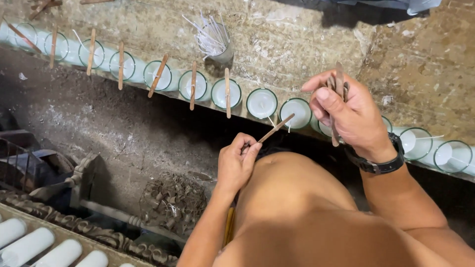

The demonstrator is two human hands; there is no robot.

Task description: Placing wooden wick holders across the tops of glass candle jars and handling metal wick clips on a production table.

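Here, fingers point(250, 148) pinch stick point(275, 128).

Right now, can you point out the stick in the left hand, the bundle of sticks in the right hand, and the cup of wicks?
single wooden stick point(276, 128), head view, mid-shaft
bundle of sticks point(338, 79), head view, upper end above the fingers
cup of white wicks point(222, 53), head view, cup wall

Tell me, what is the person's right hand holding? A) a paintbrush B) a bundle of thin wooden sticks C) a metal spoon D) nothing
B: the right hand grips several thin brown sticks above the row of glasses, while the left hand holds one stick.
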